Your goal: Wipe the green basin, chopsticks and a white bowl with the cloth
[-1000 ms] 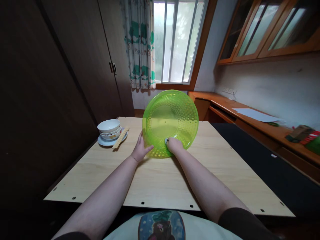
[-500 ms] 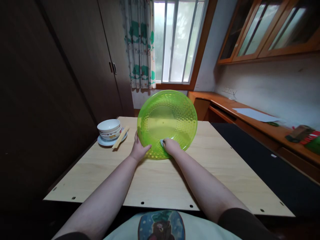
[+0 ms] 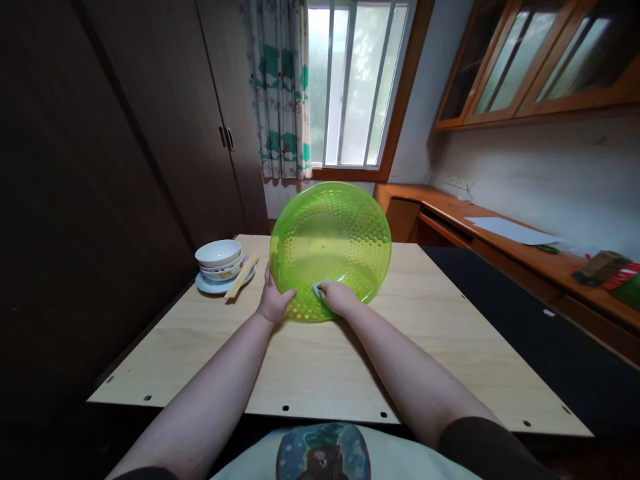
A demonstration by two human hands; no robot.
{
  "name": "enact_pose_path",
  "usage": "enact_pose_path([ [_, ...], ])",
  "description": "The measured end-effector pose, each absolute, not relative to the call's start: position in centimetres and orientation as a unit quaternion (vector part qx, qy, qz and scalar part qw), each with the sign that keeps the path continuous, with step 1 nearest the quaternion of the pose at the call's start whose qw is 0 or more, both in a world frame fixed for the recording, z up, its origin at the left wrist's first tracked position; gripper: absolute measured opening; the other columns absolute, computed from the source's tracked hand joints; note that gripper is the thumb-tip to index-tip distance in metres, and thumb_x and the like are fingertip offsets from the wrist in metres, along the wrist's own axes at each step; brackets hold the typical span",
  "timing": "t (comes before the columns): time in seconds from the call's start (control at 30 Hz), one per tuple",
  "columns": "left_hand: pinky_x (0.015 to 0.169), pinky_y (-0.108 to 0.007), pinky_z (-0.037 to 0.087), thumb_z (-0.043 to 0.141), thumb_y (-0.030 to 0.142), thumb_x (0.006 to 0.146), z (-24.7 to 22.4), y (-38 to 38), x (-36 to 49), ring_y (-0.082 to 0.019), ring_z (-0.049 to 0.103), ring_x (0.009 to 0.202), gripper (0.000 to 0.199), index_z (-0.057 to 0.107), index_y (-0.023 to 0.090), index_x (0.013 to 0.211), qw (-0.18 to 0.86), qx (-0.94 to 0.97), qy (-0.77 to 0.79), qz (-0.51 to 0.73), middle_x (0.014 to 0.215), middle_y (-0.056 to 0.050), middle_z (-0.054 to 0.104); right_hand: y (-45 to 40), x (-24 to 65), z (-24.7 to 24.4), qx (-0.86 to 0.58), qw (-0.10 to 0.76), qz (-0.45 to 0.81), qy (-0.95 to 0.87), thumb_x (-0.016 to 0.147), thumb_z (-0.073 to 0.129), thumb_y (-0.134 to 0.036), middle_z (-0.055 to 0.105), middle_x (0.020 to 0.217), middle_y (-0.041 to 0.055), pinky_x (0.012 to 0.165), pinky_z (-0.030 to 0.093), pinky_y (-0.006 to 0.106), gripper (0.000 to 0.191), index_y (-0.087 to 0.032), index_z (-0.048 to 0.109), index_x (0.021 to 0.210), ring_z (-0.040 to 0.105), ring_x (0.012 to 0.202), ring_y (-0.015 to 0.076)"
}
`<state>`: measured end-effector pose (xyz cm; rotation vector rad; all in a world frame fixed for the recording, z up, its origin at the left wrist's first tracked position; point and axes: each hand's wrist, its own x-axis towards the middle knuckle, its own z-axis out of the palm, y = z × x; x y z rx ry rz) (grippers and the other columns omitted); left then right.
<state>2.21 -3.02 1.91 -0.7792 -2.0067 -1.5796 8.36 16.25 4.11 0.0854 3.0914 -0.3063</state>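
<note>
A translucent green plastic basin (image 3: 325,233) stands tilted up on the wooden table, its inside facing me. My left hand (image 3: 275,299) grips the basin's lower left rim, thumb on the inside and fingers behind the wall. Inside the basin, low down, my right hand (image 3: 337,297) is closed on a small pale cloth (image 3: 318,288) and holds it against the surface. Most of the cloth is hidden by the fingers.
On the left of the table (image 3: 200,360), stacked white bowls (image 3: 219,253) sit on a plate (image 3: 213,285), with wooden chopsticks (image 3: 242,277) resting across its rim. Along the right wall runs a brown desk (image 3: 440,200) with a white sheet (image 3: 513,230) on it.
The basin has shifted slightly to the left together with my left hand. My right hand and the cloth have also moved a little left and down inside it.
</note>
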Motion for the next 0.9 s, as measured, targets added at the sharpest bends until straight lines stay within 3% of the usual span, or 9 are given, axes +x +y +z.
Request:
enact_pose_path([
  [0.13, 0.118, -0.046, 0.02, 0.07, 0.012, 0.058, 2.2, -3.1, 2.3, -0.03, 0.028, 0.139, 0.091, 0.034, 0.025, 0.14, 0.238, -0.28, -0.729, -0.578, 0.144, -0.01, 0.037, 16.2, 8.5, 4.2, 0.033, 0.018, -0.098, 0.994, 0.094, 0.036, -0.037, 0.068, 0.112, 0.0077, 0.077, 0.045, 0.029, 0.036, -0.027, 0.064, 0.114, 0.064, 0.098, 0.022],
  [0.4, 0.118, -0.049, 0.02, 0.07, 0.011, 0.058, 2.4, -3.2, 2.4, -0.031, 0.029, 0.139, 0.09, 0.034, 0.024, 0.14, 0.238, -0.282, -0.734, -0.57, 0.144, -0.011, 0.036, 17.9, 8.1, 5.1, 0.2, 0.047, -0.076, 0.976, 0.091, 0.038, -0.018, 0.066, 0.113, 0.0177, 0.079, 0.048, 0.033, 0.036, -0.016, 0.064, 0.115, 0.064, 0.103, 0.026],
  [0.7, 0.119, -0.046, 0.02, 0.068, 0.012, 0.06, 2.5, -3.4, 2.3, -0.03, 0.027, 0.14, 0.09, 0.032, 0.023, 0.141, 0.237, -0.284, -0.731, -0.574, 0.146, -0.01, 0.035, 16.3, 8.5, 4.3, 0.044, 0.019, -0.07, 0.996, 0.095, 0.035, -0.032, 0.069, 0.108, 0.0107, 0.08, 0.044, 0.03, 0.035, -0.022, 0.065, 0.111, 0.064, 0.098, 0.0227],
  [0.9, 0.119, -0.047, 0.017, 0.068, 0.012, 0.059, 2.6, -3.4, 2.4, -0.031, 0.024, 0.141, 0.089, 0.034, 0.023, 0.141, 0.239, -0.279, -0.736, -0.569, 0.147, -0.01, 0.034, 17.2, 8.3, 4.6, 0.102, 0.025, -0.073, 0.992, 0.093, 0.036, -0.027, 0.068, 0.109, 0.0131, 0.078, 0.046, 0.031, 0.034, -0.019, 0.066, 0.109, 0.064, 0.098, 0.0244],
])
